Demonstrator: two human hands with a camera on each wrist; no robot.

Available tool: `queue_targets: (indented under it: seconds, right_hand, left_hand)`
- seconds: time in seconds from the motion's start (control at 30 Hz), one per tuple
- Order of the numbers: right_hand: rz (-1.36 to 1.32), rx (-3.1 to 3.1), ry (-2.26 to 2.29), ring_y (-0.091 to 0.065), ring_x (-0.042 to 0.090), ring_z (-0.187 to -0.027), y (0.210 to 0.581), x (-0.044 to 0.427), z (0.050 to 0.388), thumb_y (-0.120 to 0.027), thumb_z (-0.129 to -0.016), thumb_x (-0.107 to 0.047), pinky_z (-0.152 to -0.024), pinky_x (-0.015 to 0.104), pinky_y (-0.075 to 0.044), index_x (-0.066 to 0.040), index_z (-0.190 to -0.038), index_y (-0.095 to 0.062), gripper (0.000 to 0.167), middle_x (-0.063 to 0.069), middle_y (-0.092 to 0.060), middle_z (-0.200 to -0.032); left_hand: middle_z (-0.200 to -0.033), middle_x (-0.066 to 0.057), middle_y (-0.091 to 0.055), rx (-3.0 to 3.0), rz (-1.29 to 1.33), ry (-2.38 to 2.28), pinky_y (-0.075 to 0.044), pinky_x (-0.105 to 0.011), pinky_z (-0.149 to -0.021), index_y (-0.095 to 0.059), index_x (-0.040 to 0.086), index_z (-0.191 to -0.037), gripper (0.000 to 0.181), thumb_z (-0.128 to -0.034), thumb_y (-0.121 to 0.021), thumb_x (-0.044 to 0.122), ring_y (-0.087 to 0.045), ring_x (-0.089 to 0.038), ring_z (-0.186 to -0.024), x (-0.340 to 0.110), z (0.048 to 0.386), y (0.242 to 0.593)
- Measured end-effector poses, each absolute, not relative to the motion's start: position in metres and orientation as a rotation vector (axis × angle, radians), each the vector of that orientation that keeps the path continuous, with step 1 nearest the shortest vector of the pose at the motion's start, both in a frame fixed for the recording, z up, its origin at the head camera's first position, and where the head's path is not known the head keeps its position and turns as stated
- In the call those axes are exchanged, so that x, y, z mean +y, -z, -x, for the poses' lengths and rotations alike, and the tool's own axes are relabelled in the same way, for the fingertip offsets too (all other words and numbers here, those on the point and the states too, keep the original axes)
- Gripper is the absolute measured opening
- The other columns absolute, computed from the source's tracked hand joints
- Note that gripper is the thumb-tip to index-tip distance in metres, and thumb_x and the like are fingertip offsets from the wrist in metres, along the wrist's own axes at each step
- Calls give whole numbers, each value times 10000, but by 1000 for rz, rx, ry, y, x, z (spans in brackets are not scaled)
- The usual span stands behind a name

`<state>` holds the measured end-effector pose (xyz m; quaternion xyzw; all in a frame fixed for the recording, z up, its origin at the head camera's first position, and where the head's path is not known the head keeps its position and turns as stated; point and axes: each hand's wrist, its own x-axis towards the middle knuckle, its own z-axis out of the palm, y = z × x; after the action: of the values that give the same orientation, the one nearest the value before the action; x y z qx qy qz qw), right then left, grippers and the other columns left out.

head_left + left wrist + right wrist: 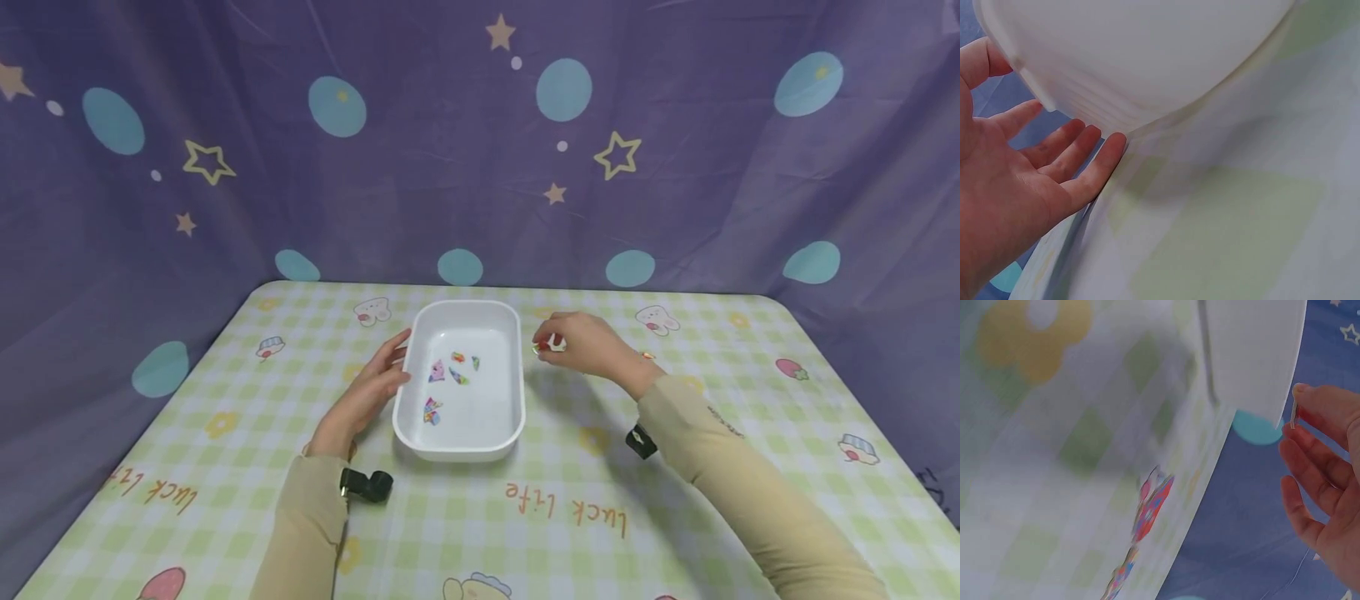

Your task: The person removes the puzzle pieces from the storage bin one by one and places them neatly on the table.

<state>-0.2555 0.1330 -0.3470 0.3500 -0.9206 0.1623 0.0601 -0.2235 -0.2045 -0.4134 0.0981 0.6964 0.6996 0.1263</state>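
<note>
A white tray (487, 425), its wall (1135, 50) close up in the left wrist view, holds several small colourful flat pieces (459, 376). My left hand (365, 396) touches the tray's left side with spread, slightly bent fingers, also seen in the left wrist view as a hand (1016, 181) at the tray's edge. Right of the tray, my right hand (588, 346) pinches a small thin piece (541, 347) between thumb and fingertips. The right wrist view shows this piece (1294, 412) edge-on in the hand (1335, 469), beside the tray's wall (1250, 356).
Colourful pieces (1152, 512) lie on the checked tablecloth (555, 550) below the right hand in the right wrist view; one piece (647, 355) shows behind the right wrist in the head view. A purple curtain (450, 150) with stars and ovals hangs behind the table.
</note>
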Motion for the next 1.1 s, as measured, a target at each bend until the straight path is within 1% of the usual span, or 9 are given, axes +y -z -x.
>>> queue_targets:
  seconds: [0.23,0.47,0.53,0.77,0.93,1.1]
  right_hand:
    - [-983,-2843,-484,-595,125,-788,350,159,255,-677,-781,-221,-644,290,-480,-177,-920,-689,146,-59,-619,-846]
    - [-891,-2883,-471,-597,146,-786,356,181,256,-702,-768,-238,-626,287,-477,-181,-921,-697,164,-50,-637,-859]
    - [-862,-2887,-459,-598,145,-782,357,187,256,-699,-770,-252,-615,285,-476,-183,-915,-695,160,-53,-642,-861]
    - [-831,-2870,-433,-609,172,-760,362,206,258,-702,-767,-211,-619,302,-484,-154,-903,-699,149,-27,-669,-862]
    - [-779,-2883,-395,-601,158,-755,364,219,260,-702,-767,-226,-629,305,-465,-166,-910,-703,155,-36,-673,-864]
    - [-755,-2916,-421,-596,169,-755,367,232,262,-703,-766,-203,-651,328,-476,-129,-923,-699,174,-16,-659,-867]
  left_hand:
    - [-1461,-189,-207,2016,-285,-2047,-286,-464,-1063,-123,173,-1470,730,-847,-466,7,-299,-373,-1298,-204,223,414]
    - [-1456,-157,-226,2014,-235,-2048,-271,-465,-1071,-172,207,-1460,711,-845,-471,10,-308,-349,-1298,-204,223,414]
    - [-1460,-160,-219,2013,-239,-2047,-264,-472,-1074,-162,203,-1462,715,-845,-470,13,-302,-353,-1300,-204,223,414]
    - [-1453,-164,-228,2019,-236,-2042,-275,-472,-1067,-163,204,-1461,717,-842,-471,17,-306,-354,-1299,-205,222,413]
    - [-1453,-168,-226,2021,-247,-2044,-281,-478,-1062,-156,198,-1463,724,-838,-474,18,-309,-361,-1294,-204,222,412]
    - [-1450,-173,-231,2027,-256,-2041,-292,-471,-1058,-154,192,-1464,731,-832,-478,21,-316,-362,-1287,-204,222,412]
